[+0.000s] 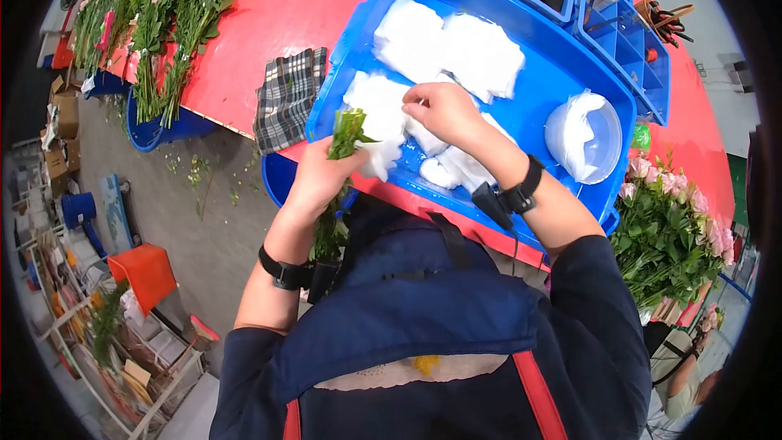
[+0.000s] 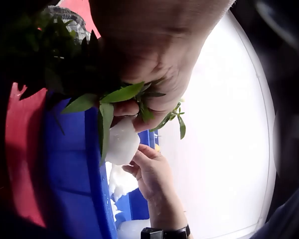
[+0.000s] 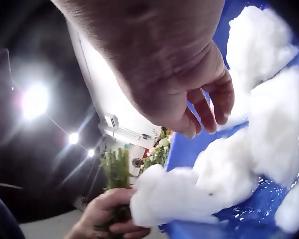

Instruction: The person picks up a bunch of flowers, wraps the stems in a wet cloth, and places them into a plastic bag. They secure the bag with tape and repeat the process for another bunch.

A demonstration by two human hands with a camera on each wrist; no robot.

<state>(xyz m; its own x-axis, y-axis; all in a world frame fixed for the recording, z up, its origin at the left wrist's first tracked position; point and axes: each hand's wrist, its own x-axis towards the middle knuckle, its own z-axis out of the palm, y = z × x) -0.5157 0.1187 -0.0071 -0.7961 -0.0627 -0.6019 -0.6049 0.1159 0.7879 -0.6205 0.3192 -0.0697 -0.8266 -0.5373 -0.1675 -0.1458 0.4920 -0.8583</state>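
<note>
Navy clothing on the person's front lies nearest the head camera. Beyond it, one bundle of green stems stands at the near left edge of the blue tray. Long axis: roughly lengthwise in the head view, cut ends directed away from the body, leafy length hanging toward it. Left hand: fingers curled round the bundle; one white wad touches its fingers. Right hand: fingers loosely bent, thumb parted from some fingers, positioned over the tray; no held item is visible. Hands are apart. Count: one clear bowl with white material inside, at the tray's right end; one checked cloth beside the tray's left side; two wristbands, one per arm. White pads in the tray overlap; their exact number cannot be told.
</note>
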